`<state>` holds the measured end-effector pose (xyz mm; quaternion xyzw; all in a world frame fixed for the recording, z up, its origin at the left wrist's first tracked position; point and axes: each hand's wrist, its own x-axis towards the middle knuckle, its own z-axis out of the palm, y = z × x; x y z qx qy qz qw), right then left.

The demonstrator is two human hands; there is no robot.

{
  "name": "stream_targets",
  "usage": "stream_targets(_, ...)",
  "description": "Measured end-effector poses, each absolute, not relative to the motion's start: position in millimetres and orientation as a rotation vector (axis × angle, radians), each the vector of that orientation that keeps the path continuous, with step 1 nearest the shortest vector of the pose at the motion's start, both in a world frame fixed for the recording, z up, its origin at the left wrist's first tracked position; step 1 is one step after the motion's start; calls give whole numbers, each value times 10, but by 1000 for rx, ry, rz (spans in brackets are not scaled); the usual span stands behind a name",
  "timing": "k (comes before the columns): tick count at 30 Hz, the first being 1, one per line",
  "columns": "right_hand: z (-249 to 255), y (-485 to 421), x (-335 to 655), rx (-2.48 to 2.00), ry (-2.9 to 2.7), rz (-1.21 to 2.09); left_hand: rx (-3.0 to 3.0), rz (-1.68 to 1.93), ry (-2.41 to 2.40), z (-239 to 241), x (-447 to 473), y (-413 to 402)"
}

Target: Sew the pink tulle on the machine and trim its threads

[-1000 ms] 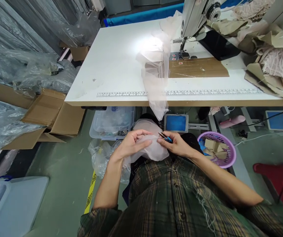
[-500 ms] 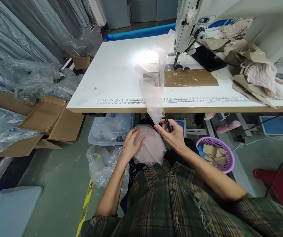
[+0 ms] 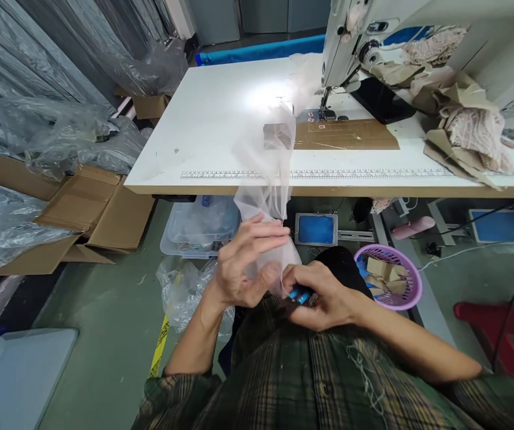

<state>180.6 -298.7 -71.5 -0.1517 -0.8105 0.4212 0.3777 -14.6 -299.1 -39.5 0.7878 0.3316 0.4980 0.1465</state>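
Observation:
Sheer pale-pink fabric [image 3: 261,149] hangs from the sewing table down over my lap. My left hand [image 3: 250,263] lies against it with fingers stretched out and the thumb apart. My right hand [image 3: 322,292] is closed around small blue-and-dark thread snips [image 3: 300,295], close to my shirt front. A gathered edge of the fabric is at its fingertips; whether they pinch it is hard to tell. The snips' blades are hidden. Beyond the hands stands the sewing machine [image 3: 344,54], its needle area right of the fabric.
Brown card [image 3: 346,135] lies beneath the needle area, with a black phone-like slab [image 3: 382,100] behind it. Paper-wrapped lace bundles [image 3: 471,131] sit at right. Under the table are a clear plastic box [image 3: 200,224] and a purple basket [image 3: 413,292]. Open cardboard boxes [image 3: 82,203] stand at left.
My right hand has drawn the snips and fabric edge down towards my body. My left hand has lifted from the bunched fabric on my lap, its fingers now pointing across to the right.

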Motion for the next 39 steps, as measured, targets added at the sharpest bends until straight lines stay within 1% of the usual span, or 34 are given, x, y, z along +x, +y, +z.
stream_targets(3,-565,-3064,1899,-449,-1958,1265,2238,1082,750,-343,-75,-2977)
stream_targets(5,-487,-3062,1947,-620,-1801,1324,2183,979,742,-370,-45,-2965)
stream_targets(7,-455,-3015,1972,-802,-1606,1400,2142,1037,820,-418,-14,-2954)
stream_targets(9,-466,-2943,1974,-929,-1421,1500,2167,1215,928,-465,28,-2947)
stream_targets(12,-512,-2852,1950,-966,-1259,1594,2279,1494,1019,-511,109,-2949)
stream_targets(14,-528,-2828,1935,-956,-1230,1602,2329,1533,1075,-531,159,-2959)
stream_targets(18,-537,-2841,1957,-921,-1234,1634,2235,1448,1124,-587,200,-2961)
stream_targets(22,-563,-2855,2026,-895,-1298,1645,2076,1377,1018,-659,152,-2893)
stream_targets(25,-566,-2851,2047,-902,-1346,1629,2094,1311,934,-672,121,-2822)
stream_targets(29,-542,-2834,2025,-900,-1344,1569,2221,1309,933,-658,164,-2783)
stream_targets(33,-536,-2813,2031,-945,-1356,1473,2214,1432,1058,-691,197,-2779)
stream_targets(35,-543,-2802,2051,-968,-1387,1442,2222,1476,1034,-709,158,-2760)
stream_targets(39,-557,-2763,2083,-994,-1475,1374,2242,1379,897,-655,27,-2715)
